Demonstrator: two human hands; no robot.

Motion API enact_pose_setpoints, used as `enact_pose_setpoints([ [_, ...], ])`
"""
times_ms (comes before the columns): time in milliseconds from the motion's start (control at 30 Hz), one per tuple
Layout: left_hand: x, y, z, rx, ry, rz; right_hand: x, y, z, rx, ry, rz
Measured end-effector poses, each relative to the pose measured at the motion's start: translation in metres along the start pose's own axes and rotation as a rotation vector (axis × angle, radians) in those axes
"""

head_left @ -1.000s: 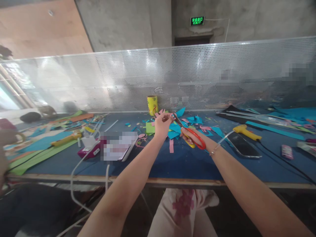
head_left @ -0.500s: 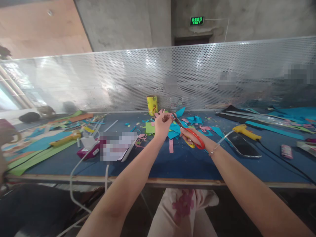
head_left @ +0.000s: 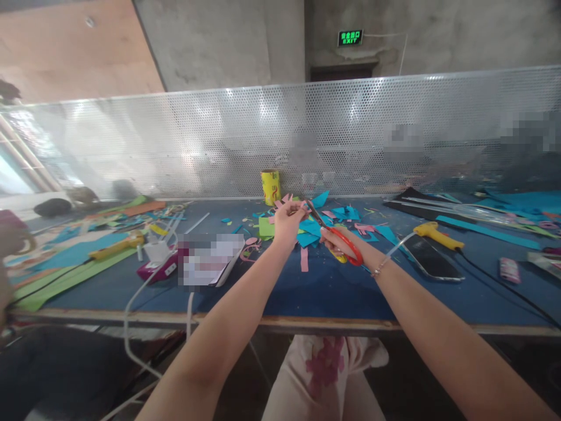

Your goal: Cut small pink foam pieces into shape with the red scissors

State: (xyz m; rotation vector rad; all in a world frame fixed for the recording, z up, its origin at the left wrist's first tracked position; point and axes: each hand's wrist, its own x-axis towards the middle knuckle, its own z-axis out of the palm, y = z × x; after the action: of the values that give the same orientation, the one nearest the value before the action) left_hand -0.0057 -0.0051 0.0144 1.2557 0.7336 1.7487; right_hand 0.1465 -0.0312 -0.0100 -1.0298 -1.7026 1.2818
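- Currently, we have the red-handled metal scissors (head_left: 348, 240) raised over the blue flat tabletop (head_left: 324, 298), blades beside our left fingertips.
- Our right hand (head_left: 333, 241) is wrapped around the handles; our left hand (head_left: 288, 221) pinches a small piece (head_left: 305, 206), its shape unclear.
- We seem to be trimming; the next cut calls for fingertips clear of the blades.
- We count one yellow printed cylinder (head_left: 270, 187), two yellow plastic glue guns (head_left: 438, 235) and uncountable coloured scraps (head_left: 321, 199).
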Motion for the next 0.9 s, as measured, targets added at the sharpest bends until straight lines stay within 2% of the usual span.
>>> enact_pose_setpoints([
  [300, -0.0022, 0.0031, 0.0006, -0.089, -0.005, -0.056, -0.0003, -0.0022, 0.0009, -0.045, 0.070, 0.063],
  [500, -0.0008, 0.0030, -0.0012, -0.021, -0.006, -0.064, -0.0054, -0.0046, 0.0027, 0.002, 0.037, 0.017],
  [633, -0.0018, 0.0040, 0.0002, -0.062, 0.011, -0.050, -0.0044, -0.0003, 0.0019, 0.026, 0.033, 0.006],
  [900, -0.0028, 0.0018, 0.0027, -0.055, -0.046, -0.042, -0.0037, -0.0014, 0.0039, 0.039, 0.040, -0.015],
])
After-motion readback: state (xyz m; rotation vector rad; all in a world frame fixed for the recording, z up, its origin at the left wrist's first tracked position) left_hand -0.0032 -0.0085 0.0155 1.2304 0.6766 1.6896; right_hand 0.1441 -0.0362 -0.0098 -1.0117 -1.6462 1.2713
